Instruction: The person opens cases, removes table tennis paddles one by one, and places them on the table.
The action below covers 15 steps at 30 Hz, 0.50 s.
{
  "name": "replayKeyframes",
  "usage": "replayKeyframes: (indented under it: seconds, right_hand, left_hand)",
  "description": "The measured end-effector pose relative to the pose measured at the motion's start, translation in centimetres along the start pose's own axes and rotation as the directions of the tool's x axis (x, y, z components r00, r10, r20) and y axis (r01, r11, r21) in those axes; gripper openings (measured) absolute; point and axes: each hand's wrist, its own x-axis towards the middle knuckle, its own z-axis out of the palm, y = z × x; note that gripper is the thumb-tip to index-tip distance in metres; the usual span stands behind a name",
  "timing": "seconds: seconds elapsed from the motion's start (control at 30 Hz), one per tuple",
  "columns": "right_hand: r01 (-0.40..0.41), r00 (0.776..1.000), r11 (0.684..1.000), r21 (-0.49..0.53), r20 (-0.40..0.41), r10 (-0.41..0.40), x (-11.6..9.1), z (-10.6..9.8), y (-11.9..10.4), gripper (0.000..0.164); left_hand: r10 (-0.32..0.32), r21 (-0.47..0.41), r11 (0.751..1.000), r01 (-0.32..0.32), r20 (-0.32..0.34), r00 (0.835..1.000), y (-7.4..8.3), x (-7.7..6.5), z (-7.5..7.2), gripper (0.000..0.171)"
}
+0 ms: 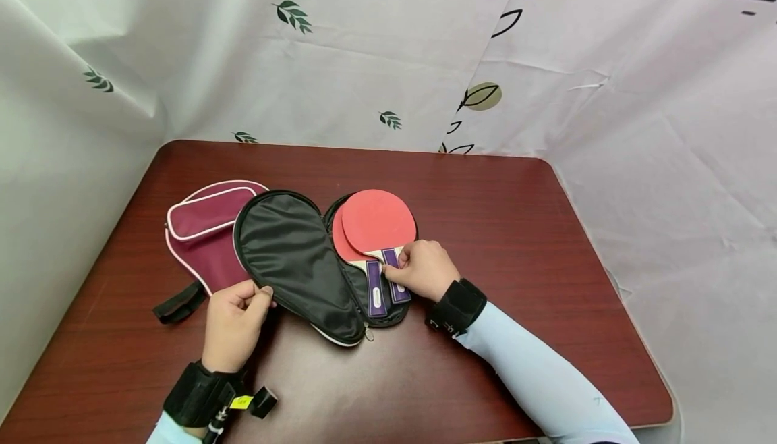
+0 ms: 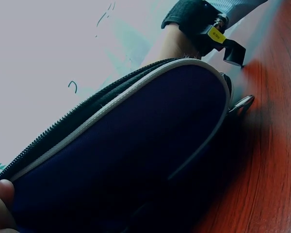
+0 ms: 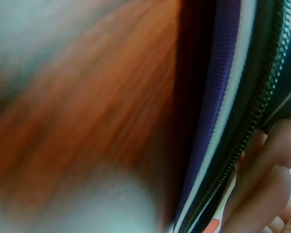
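A table tennis paddle case lies unzipped and spread open, its black-lined flap (image 1: 291, 255) to the left. My left hand (image 1: 235, 322) pinches the flap's rim between thumb and fingers. The left wrist view shows the case's dark outer side (image 2: 121, 141), edged with white piping. Two red paddles overlap in the case's right half: an upper paddle (image 1: 379, 220) and a lower paddle (image 1: 376, 289), both with purple-sided handles. My right hand (image 1: 428, 270) holds the upper paddle's handle. In the right wrist view, my right fingers (image 3: 266, 179) are beside the zipper edge (image 3: 254, 116).
A maroon case (image 1: 212, 255) with white piping and a black strap (image 1: 180, 303) lies at the left, partly under the black flap. A metal zipper pull (image 1: 369, 334) hangs at the near end. The brown table (image 1: 485, 208) is bordered by white patterned cloth (image 1: 376, 46).
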Motion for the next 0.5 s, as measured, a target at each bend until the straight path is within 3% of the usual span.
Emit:
replayKeyframes:
  seconds: [0.5]
  right_hand:
    - [0.006, 0.999, 1.0, -0.027, -0.033, -0.007, -0.35, -0.25, 0.43, 0.045]
  left_hand:
    - [0.008, -0.003, 1.0, -0.008, -0.01, 1.0, -0.08, -0.05, 0.05, 0.033]
